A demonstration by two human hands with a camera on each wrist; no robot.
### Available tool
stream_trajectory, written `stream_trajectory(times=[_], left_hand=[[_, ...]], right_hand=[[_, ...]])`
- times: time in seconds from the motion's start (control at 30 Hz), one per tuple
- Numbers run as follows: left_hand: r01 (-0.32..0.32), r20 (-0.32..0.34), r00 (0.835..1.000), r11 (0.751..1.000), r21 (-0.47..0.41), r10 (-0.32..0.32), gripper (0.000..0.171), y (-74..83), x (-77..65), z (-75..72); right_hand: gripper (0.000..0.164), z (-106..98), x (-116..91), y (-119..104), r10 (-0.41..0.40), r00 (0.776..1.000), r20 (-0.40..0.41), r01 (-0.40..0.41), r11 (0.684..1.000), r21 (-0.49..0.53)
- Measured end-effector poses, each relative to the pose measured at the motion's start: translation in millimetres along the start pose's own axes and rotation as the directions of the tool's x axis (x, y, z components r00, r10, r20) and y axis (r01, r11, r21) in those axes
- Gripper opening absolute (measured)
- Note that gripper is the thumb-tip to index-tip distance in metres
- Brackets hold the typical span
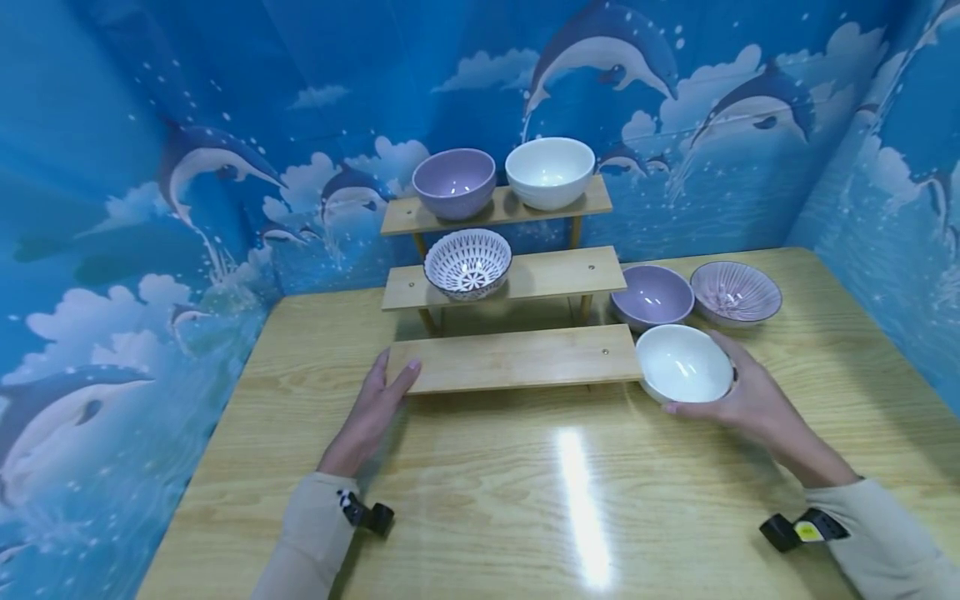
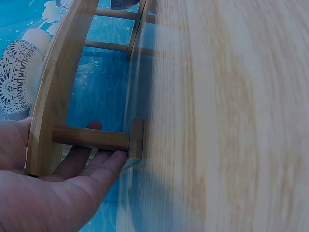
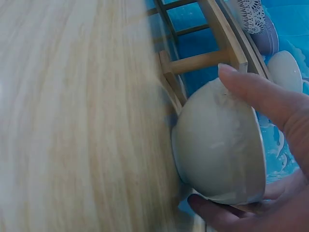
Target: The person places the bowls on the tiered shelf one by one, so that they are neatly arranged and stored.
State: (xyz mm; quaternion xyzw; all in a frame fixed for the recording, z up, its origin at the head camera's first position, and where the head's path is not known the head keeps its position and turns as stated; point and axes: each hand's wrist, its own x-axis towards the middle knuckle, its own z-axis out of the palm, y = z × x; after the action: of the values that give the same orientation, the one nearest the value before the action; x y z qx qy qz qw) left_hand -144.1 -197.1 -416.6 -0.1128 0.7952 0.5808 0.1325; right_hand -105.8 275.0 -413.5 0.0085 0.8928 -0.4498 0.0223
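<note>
My right hand (image 1: 757,400) holds a white bowl (image 1: 684,364) by its side, upright at the right end of the lowest tier. In the right wrist view, the thumb lies along the bowl's near side and the fingers wrap beneath its far side. At the other end, my left hand (image 1: 375,408) grips the three-tier wooden display stand (image 1: 517,360), thumb on top of the lowest board. The left wrist view shows its fingers (image 2: 108,166) reaching under that board, against a round leg (image 2: 91,137).
A purple bowl (image 1: 454,179) and another white bowl (image 1: 551,171) occupy the top tier; a black-and-white patterned bowl (image 1: 468,262) sits on the middle one. Behind the right hand, a second purple bowl (image 1: 651,296) and a striped bowl (image 1: 735,292) stand on the wooden table (image 1: 480,492). Dolphin-printed sheets (image 1: 300,108) surround it.
</note>
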Motion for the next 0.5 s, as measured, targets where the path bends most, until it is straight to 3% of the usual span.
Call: stream_trajectory(times=[0.5], left_hand=[[0.019, -0.012, 1.000, 1.000, 0.006, -0.019, 0.102, 1.0, 1.0, 0.4]], right_hand=[[0.131, 2.1, -1.1, -0.1, 0.046, 0.998, -0.037, -0.047, 0.999, -0.026]])
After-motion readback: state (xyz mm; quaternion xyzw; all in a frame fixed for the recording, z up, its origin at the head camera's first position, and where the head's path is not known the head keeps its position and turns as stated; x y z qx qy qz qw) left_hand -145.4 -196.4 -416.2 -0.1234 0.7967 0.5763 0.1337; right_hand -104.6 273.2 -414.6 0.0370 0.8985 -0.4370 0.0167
